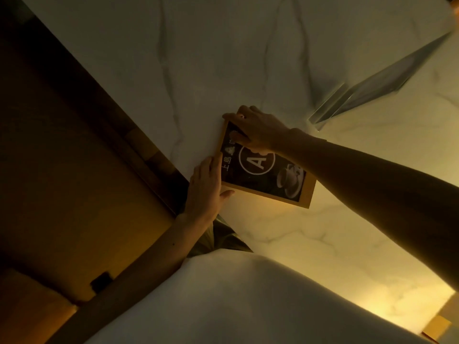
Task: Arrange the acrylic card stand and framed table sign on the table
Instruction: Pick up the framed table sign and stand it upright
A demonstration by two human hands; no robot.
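Observation:
The framed table sign [278,184] has a light wooden frame around a dark picture with a circled letter A and a coffee cup. It rests near the left edge of the white marble table [223,58]. My right hand [255,131] grips its far end, fingers over the frame and thumb on the glass. My left hand [206,192] holds its near left corner at the table's edge. The acrylic card stand [367,93], clear with a thick base, sits apart at the upper right, untouched.
A dark wooden edge and brown floor [62,170] run along the left of the table. My white shirt [236,301] fills the bottom of the view. A tan object [437,326] shows at the bottom right corner.

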